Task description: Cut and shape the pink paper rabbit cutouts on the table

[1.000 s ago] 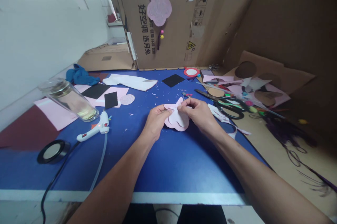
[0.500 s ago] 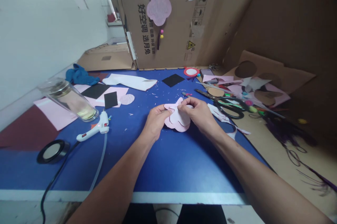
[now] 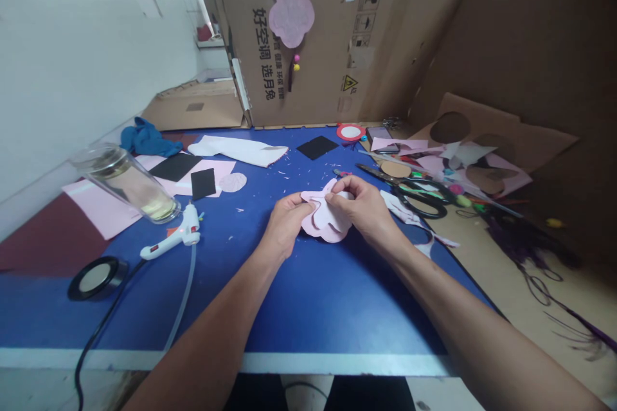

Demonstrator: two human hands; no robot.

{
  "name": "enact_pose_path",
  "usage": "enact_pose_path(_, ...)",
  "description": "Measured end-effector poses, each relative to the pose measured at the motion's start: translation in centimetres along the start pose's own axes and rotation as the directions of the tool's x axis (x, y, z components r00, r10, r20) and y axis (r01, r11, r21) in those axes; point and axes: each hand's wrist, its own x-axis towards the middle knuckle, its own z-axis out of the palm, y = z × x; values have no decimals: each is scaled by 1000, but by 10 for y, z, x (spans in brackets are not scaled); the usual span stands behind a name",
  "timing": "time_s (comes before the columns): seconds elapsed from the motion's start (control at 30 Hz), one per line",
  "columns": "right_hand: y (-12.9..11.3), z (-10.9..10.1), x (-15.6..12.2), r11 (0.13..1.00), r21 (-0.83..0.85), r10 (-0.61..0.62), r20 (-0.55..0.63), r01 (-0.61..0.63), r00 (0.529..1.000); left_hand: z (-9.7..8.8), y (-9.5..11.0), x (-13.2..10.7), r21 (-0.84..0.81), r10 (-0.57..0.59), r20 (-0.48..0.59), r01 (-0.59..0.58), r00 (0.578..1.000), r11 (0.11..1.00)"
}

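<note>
Over the middle of the blue table, a pink scalloped felt cutout (image 3: 328,232) is held up between both hands. A smaller, paler cutout (image 3: 326,215) of similar outline lies against its front. My left hand (image 3: 288,221) pinches the left edge of the pair, thumb on the near side. My right hand (image 3: 359,205) grips the upper right of the paler cutout between thumb and fingers. Fingertips behind the felt are hidden. Just right of my right hand are black-handled scissors (image 3: 421,197) and a cut pink-white scrap (image 3: 402,208).
At left a glue gun (image 3: 180,234) lies with its cord trailing, near a tilted-looking glass bottle (image 3: 130,182) and a black tape roll (image 3: 98,278). Black squares (image 3: 317,147) and white cloth (image 3: 238,149) lie behind. A finished-looking pink ornament (image 3: 291,14) hangs on the cardboard wall.
The smaller paler cutout has shifted slightly, its lower edge standing further off the larger pink one. Both hands stay almost in place, still pinching the felt.
</note>
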Motion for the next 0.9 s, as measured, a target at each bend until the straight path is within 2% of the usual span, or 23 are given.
enact_pose_path(0.5, 3, 0, 1, 997, -26, -74, 9, 74, 997, 1, -1, 0, 13, -3, -82, 4, 997, 1000)
enact_pose_path(0.77, -6, -10, 3, 998, 57, 12, 60, -15, 998, -1, 0, 2, 29, 0, -114, 3, 994, 1000)
enact_pose_path(0.9, -9, -14, 3, 1000, 7, -13, 113, 13, 994, 0, 2, 1, 49, 7, -98, -2, 995, 999)
